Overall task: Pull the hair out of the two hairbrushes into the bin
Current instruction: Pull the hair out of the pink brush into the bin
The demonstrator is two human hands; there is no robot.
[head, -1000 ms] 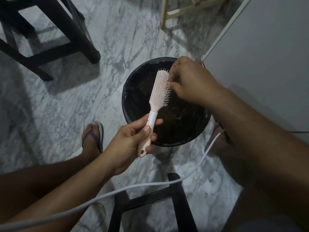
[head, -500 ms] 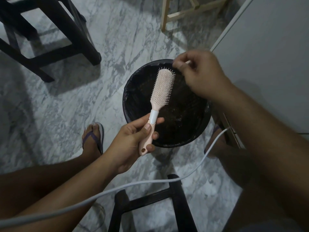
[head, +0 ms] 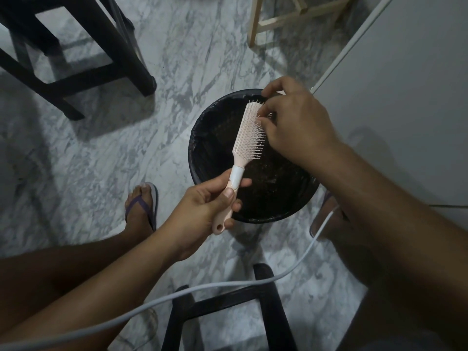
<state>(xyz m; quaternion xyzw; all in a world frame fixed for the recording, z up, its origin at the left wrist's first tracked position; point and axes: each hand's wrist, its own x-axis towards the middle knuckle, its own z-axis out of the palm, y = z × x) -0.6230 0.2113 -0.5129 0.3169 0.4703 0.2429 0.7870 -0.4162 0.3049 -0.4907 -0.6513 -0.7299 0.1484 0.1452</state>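
— What is being held?
— A pink hairbrush [head: 249, 133] is being gripped by its handle in the left hand [head: 205, 209], above the open black bin [head: 202, 122].
— And the right hand [head: 296, 122]?
— Bristles near the brush's tip are being pinched by its curled fingertips; hair cannot be made out.

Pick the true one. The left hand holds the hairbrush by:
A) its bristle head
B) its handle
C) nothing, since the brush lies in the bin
B: the left hand grips the pink hairbrush by its handle, holding its head over the black bin, while the right hand pinches at the bristles.
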